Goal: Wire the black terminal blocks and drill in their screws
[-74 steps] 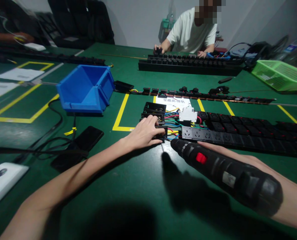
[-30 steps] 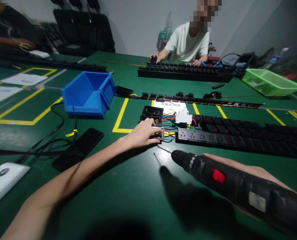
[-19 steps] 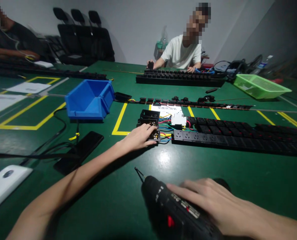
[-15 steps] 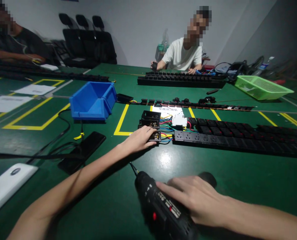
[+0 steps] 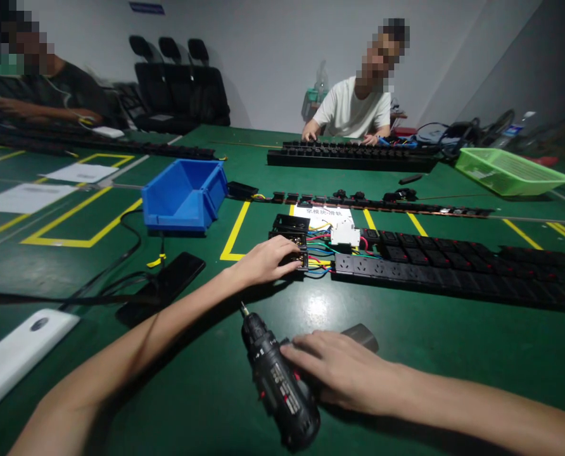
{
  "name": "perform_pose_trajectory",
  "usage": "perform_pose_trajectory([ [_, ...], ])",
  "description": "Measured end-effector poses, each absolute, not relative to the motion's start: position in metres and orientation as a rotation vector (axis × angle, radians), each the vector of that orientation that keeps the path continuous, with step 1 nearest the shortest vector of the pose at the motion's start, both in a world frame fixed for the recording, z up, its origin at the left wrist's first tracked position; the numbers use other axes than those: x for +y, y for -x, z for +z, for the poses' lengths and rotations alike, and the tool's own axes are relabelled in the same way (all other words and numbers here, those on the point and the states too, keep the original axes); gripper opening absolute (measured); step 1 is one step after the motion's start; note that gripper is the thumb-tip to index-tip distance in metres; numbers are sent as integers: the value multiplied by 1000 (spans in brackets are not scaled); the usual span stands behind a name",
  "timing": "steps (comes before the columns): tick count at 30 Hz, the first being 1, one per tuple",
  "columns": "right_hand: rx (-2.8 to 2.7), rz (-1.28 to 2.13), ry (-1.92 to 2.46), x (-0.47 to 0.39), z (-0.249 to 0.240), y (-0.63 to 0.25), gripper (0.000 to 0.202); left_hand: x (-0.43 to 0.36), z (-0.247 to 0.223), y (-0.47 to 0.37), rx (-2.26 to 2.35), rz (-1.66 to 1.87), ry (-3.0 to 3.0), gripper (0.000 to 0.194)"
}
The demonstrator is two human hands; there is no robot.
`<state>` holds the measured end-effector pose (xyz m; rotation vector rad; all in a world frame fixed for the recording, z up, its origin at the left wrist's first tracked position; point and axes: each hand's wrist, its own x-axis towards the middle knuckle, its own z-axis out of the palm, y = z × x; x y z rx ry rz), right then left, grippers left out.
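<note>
My left hand [image 5: 266, 261] rests on the black terminal boxes [image 5: 289, 223], its fingers bent over their left ends. Coloured wires [image 5: 319, 250] run from these boxes to a white breaker [image 5: 345, 237] and a black socket strip [image 5: 391, 270]. Near the front, my right hand [image 5: 339, 370] is wrapped round the handle of a black power drill [image 5: 282, 386], which lies on its side over the green table [image 5: 206, 399]. The drill's bit points up and left, a little below my left wrist.
A blue bin [image 5: 182, 199] stands left of the boxes. A dark phone [image 5: 168, 285], cables and a white device [image 5: 30, 354] lie at the left. The green basket [image 5: 513, 174] is at the back right. Two people sit across the table.
The drill and my right hand have moved left, with the drill turned more upright in view. My left hand stays at the boxes. The view has shifted slightly.
</note>
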<state>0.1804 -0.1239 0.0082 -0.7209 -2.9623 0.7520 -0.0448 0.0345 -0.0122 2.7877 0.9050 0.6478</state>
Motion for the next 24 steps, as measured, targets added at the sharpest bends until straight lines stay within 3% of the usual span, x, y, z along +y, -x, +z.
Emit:
perform_pose_trajectory([
  [2, -2888, 789, 675, -115, 16, -193, 70, 53, -8, 42, 964, 657, -2787, 29],
  [4, -2735, 735, 739, -91, 25, -217, 53, 76, -8, 38, 1031, 659, -2809, 30],
  [8, -2319, 244, 1165, 0, 28, -299, 36, 125, -15, 30, 1077, 529, -2867, 42],
  [10, -2197, 154, 1426, 46, 18, -342, 41, 141, -19, 25, 1059, 391, -2864, 46],
  [14, -2291, 401, 1585, 101, -11, -389, 60, 155, -23, 20, 1029, 248, -2798, 51],
  [24, -2325, 301, 1651, 137, -23, -385, 49, 165, -20, 13, 1133, 271, -2806, 46],
])
